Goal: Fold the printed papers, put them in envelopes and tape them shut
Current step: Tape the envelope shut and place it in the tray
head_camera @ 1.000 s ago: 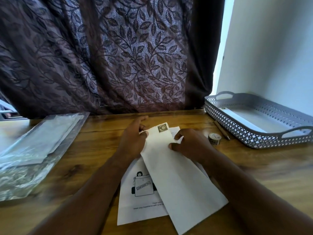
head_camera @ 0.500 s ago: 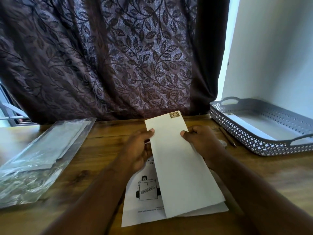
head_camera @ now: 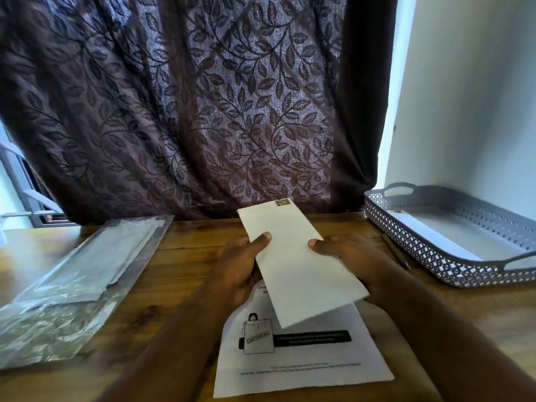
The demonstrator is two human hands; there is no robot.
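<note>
Since the envelope (head_camera: 293, 265) has lifted above the printed paper (head_camera: 304, 361), we note left hand (head_camera: 240, 265) and right hand (head_camera: 353, 262) pinching its long edges, thumbs on top; taping probably comes next.

Both hands hold white envelope (head_camera: 298, 262) above table (head_camera: 179, 274), stamp corner pointing away. Left hand (head_camera: 240, 265) grips left edge, thumb on top; right hand (head_camera: 351, 262) grips right edge. Printed paper (head_camera: 301, 358) flat beneath. Plastic envelope pack (head_camera: 72, 282) left, grey tray (head_camera: 452, 239) right, leaf-pattern curtain (head_camera: 188, 105) behind.
</note>
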